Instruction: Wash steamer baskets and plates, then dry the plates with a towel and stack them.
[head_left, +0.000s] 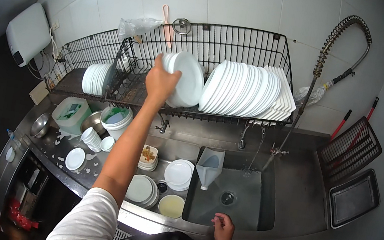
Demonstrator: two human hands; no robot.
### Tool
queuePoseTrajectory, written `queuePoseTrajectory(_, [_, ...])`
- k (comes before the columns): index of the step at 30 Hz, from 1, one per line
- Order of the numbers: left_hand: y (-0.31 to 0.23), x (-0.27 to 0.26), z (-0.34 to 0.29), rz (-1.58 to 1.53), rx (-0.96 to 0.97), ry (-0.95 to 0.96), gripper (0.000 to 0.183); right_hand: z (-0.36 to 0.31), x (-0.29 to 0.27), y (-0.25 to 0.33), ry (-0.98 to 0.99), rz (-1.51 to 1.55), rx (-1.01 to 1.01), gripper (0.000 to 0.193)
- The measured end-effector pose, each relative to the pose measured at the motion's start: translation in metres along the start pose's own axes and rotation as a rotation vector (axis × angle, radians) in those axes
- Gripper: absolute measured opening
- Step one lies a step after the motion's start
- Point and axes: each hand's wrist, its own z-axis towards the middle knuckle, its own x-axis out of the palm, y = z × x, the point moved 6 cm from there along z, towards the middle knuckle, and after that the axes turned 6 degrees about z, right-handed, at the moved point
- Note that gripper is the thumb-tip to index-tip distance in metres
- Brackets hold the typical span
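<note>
Fingers of the left hand [161, 79] are closed around the left edge of a stack of round plates [186, 82], the thumb lying toward the front plate; the fingertips behind are partly hidden. That stack stands in a black wire rack [178, 112], above the sink [268, 201] and to its left. The right hand [223, 231] is at the sink's near edge, its fingers loosely curled and with nothing seen in them.

The rack also holds a long row of white plates [241, 90] and some square dishes [282, 98] above the sink. Greyish water fills the sink's bottom, and a cut-open plastic jug [210, 166] sits in its back left corner. Just left of the sink, a bowl [171, 206] contains pale yellow liquid; behind and further left, the top dish of a small stack [147, 165] carries food scraps. Well left of the sink, on the counter [114, 160], a clear tub [81, 126] contains something green, and a white bucket [119, 132] has green and bluish contents.
</note>
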Motion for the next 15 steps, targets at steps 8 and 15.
queuePoseTrajectory(8, [0.118,0.029,0.022,-0.482,-0.322,-0.095,0.073,0.051,0.062,0.07,0.128,0.173,-0.002,0.015])
queuePoseTrajectory(15, [0.155,0.065,0.019,-1.023,-0.577,0.038,0.072,0.141,0.139,0.203,0.274,0.404,-0.103,0.026])
